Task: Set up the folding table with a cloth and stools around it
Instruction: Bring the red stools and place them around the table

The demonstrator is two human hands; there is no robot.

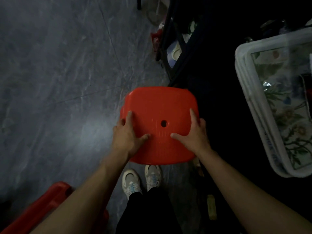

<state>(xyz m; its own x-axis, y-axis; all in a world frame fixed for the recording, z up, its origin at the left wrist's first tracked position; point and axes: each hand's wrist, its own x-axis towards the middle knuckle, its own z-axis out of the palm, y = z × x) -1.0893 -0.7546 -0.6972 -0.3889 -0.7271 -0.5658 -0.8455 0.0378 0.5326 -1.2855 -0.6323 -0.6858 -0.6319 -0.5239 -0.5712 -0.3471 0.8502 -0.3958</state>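
Down by the shoes [141, 179], what looks like a second red stool [47, 203] sits at the bottom left, partly hidden by an arm. A little farther out, both hands hold the red stool [160, 107] by its seat. The left hand [126, 134] grips the left edge and the right hand [196, 135] grips the right edge. The thumbs lie flat on top, one finger of each hand points forward on the seat, and the other fingers [202, 123] curl over the sides. The stool is just in front of the feet, near the table [249, 92], which stands off to the right with a white rim and a flowered surface. I cannot tell if the stool's legs touch the floor [59, 81].

To do this step well, I think the hands should hold both sides evenly with the seat level. Then they can set the stool down close to the table's edge, not by the dark rack [168, 48] farther back.
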